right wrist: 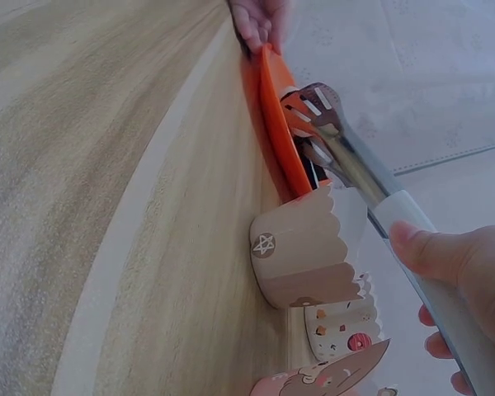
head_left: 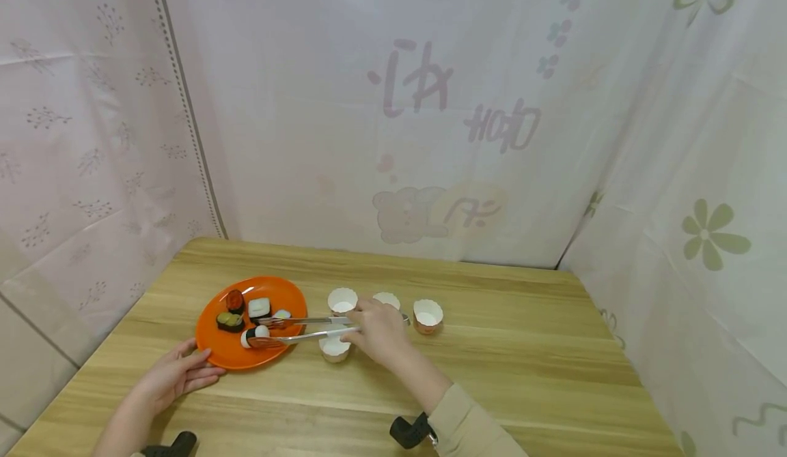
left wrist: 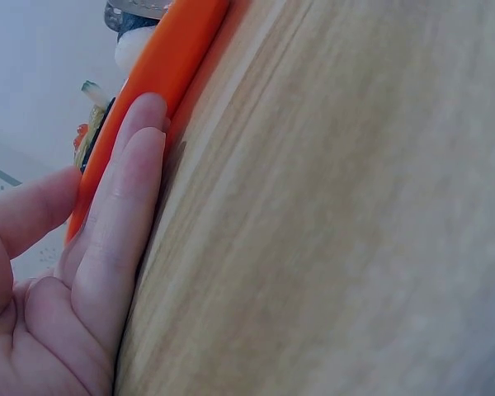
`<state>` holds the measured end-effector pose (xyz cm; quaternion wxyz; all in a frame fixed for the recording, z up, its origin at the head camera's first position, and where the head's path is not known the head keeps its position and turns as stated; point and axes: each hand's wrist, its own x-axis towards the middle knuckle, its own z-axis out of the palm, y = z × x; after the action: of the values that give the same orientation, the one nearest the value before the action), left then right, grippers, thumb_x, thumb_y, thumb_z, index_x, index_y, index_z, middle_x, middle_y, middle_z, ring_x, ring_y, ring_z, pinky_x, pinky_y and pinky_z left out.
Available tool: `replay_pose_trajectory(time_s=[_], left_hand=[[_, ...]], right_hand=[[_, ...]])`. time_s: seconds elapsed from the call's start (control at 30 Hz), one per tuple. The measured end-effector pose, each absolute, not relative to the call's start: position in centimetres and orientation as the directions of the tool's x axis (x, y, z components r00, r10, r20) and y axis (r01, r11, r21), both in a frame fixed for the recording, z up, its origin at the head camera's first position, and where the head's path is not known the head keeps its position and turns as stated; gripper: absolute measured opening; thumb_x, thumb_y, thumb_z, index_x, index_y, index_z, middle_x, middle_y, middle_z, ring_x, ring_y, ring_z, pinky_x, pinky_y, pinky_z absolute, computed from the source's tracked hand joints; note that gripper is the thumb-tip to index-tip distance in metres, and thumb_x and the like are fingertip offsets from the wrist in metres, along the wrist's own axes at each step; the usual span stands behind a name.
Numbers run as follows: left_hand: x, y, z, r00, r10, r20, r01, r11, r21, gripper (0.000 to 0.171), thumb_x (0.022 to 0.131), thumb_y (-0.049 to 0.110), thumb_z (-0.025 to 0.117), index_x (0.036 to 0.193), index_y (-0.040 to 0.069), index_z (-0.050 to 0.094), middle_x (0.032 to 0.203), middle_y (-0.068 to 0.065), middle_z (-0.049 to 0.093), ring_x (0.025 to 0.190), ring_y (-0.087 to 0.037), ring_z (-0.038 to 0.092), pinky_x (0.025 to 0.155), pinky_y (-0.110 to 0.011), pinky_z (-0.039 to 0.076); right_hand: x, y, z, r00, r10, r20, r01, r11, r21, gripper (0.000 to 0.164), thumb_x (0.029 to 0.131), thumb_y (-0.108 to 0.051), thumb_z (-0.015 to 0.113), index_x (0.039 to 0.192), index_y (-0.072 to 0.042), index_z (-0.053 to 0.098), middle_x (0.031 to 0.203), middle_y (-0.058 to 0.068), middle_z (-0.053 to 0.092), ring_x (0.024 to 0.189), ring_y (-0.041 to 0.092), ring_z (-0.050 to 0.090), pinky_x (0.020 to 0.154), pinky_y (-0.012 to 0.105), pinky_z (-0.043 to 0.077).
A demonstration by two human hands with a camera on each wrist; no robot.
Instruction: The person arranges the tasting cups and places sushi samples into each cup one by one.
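My left hand (head_left: 178, 377) pinches the near-left rim of an orange plate (head_left: 215, 344), thumb at the edge and straight fingers against its underside in the left wrist view. My right hand (head_left: 380, 330) grips a pair of metal tongs (head_left: 307, 336) with pale handles. The slotted tips reach over the plate, spread apart, beside a white sushi piece with a black band (head_left: 262, 332); whether they touch it, I cannot tell. Also on the plate are a white-topped piece (head_left: 259, 307), a red-topped one (head_left: 235, 300), a yellow-green-topped one (head_left: 230, 321) and a partly hidden pale one (head_left: 282, 314).
Several scalloped paper cups stand right of the plate: a far-left cup (head_left: 342, 300), a near one (head_left: 335, 349) under the tongs, one partly behind my right hand (head_left: 387, 299) and a right one (head_left: 428, 314). Patterned curtains (head_left: 307, 136) hang around the wooden table (head_left: 522, 354).
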<state>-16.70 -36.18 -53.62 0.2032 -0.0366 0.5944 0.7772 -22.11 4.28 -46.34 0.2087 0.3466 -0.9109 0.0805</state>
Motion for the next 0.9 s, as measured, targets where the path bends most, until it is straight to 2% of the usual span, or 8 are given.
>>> replay_pose_trajectory(time_s=[0.23,0.57,0.9], left_hand=[[-16.7,-36.2,-53.5,-0.918,0.278,-0.283,-0.346,-0.213,0.914,0.061,0.105,0.015,0.04,0.145,-0.004,-0.001,0.1,-0.02,0.068,0.095,-0.029,0.067,0.088,-0.042,0.053],[-16.6,-36.1,-53.3,-0.915,0.279,-0.292,-0.356,-0.217,0.909,0.064,0.105,0.015,0.041,0.145,-0.005,-0.004,0.1,-0.02,0.068,0.095,-0.029,0.067,0.088,-0.042,0.052],[-16.7,-36.3,-53.8,-0.912,0.276,-0.302,-0.364,-0.21,0.907,0.068,0.105,0.016,0.041,0.147,-0.003,-0.01,0.1,-0.018,0.067,0.096,-0.029,0.067,0.089,-0.043,0.052]], right_hand=[[-22.1,4.2,-46.1,-0.663,-0.591,0.46,-0.669,0.743,-0.011,0.038,0.075,-0.048,0.077,0.099,-0.018,0.077,0.096,-0.005,0.069,0.078,0.009,0.062,0.057,0.018,0.049],[-21.8,4.4,-46.1,-0.666,-0.587,0.46,-0.667,0.745,-0.016,0.04,0.077,-0.048,0.075,0.101,-0.016,0.077,0.103,-0.004,0.069,0.077,0.01,0.061,0.053,0.016,0.047],[-21.1,4.9,-45.4,-0.671,-0.581,0.461,-0.661,0.751,-0.015,0.04,0.078,-0.049,0.073,0.103,-0.018,0.076,0.099,-0.006,0.068,0.076,0.008,0.06,0.054,0.013,0.045]])
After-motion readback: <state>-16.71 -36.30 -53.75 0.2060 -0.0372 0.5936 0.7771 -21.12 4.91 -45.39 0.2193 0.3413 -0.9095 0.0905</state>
